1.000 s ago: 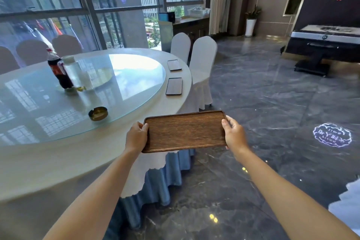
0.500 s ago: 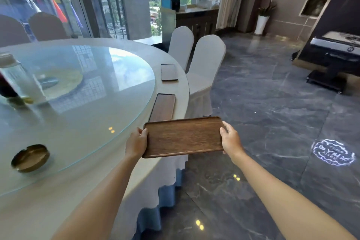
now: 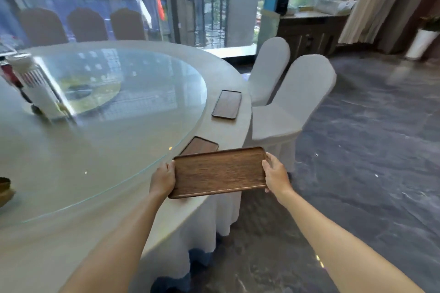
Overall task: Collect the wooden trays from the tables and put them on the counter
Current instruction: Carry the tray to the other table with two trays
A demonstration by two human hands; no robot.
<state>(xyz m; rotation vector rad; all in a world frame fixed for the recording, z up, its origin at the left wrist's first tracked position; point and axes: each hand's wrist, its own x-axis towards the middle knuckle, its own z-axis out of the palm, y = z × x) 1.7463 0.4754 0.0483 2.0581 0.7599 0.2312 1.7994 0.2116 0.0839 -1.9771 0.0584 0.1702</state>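
- Closer now than half a second ago, the carried tray [image 3: 220, 172] hangs over the table's [image 3: 233, 126] near edge.
- Left hand [image 3: 162, 179] and right hand [image 3: 276, 175] clasp its short ends.
- Two more trays [image 3: 226, 104] lie along the table's rim.

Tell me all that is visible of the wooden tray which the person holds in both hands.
The held tray is a dark brown rectangle of grained wood with rounded corners and a low raised rim, and it is empty. It is nearly level, over the edge of the round table. The left hand grips one short end, the right hand the other.
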